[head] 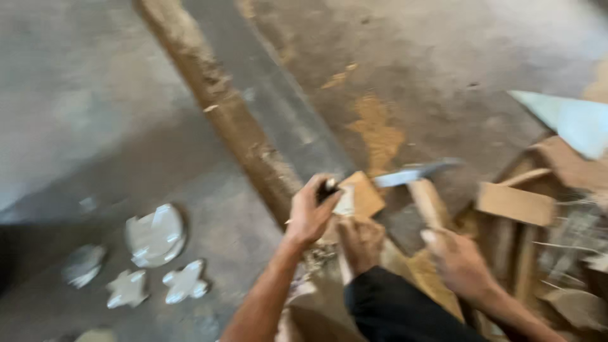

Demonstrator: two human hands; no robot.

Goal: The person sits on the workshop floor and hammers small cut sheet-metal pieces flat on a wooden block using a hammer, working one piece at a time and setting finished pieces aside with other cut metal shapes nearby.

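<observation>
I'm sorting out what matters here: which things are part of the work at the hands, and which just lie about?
In use:
left hand gripping a dark handle
small wooden block
right hand on the wooden-handled blade tool

Lying about:
pale moulded shapes on the floor
wood scraps
long beam

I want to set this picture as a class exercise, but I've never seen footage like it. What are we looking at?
One blurred picture, taken by a camera on a person's head, looking down at a concrete floor. No machine is involved, only bare hands. The left hand grips a dark handle against a small wooden block. The right hand holds a wooden-handled tool with a metal head. A third hand, in a black sleeve, seems to be someone else's. A long beam, white cut-out shapes and wood scraps lie around.
</observation>
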